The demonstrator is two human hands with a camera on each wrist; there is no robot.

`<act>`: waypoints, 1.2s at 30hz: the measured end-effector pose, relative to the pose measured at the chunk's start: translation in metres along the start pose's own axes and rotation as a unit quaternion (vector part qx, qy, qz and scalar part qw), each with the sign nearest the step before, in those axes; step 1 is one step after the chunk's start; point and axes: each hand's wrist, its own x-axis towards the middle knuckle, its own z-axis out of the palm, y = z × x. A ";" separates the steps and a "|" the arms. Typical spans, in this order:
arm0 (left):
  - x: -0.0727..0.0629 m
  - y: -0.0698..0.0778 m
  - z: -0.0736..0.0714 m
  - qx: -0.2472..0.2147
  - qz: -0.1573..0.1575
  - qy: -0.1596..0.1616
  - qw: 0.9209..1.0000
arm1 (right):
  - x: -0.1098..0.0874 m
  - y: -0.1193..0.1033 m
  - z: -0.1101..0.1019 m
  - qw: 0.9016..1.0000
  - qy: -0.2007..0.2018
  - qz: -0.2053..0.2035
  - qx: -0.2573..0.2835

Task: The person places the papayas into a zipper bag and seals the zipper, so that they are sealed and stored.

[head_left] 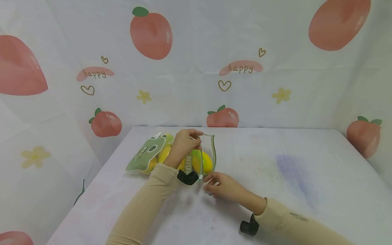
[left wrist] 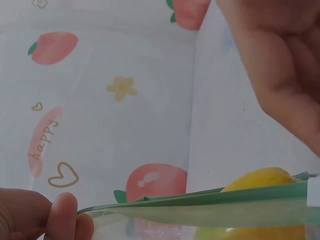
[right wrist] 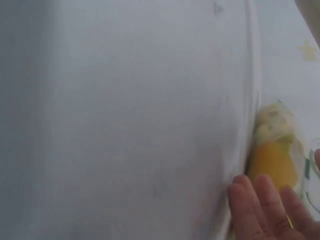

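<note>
A clear zip bag with a green cartoon face and green edging lies on its side at the table's left. Several yellow fruits, some partly green, show through it. Its mouth gapes toward the right. My left hand pinches the far end of the mouth's edge between thumb and fingers, also seen at the bottom of the left wrist view. A white zip slider sits at the near end of the mouth. Just right of that slider is my right hand, its fingers loosely bent; the right wrist view shows fingers extended, holding nothing.
A white table with a faint purple stain spreads out to the right. Behind it hangs a white cloth printed with peaches, hearts and flowers. Black wrist-worn pieces show below both cuffs.
</note>
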 end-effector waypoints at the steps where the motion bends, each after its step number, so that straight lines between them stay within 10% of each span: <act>1: 0.000 0.000 0.000 0.001 0.000 0.000 1.000 | 0.001 0.001 0.002 1.000 -0.004 0.007 0.019; 10: -0.002 0.003 0.000 -0.005 0.001 0.002 1.000 | 0.010 -0.001 0.008 0.993 0.006 0.011 0.118; 26: -0.002 0.003 0.001 0.004 -0.002 0.002 1.000 | 0.014 -0.001 0.014 0.992 0.062 0.010 0.105; 36: -0.011 0.008 -0.024 0.028 0.014 -0.094 0.995 | 0.014 0.003 0.014 0.992 0.072 0.001 0.102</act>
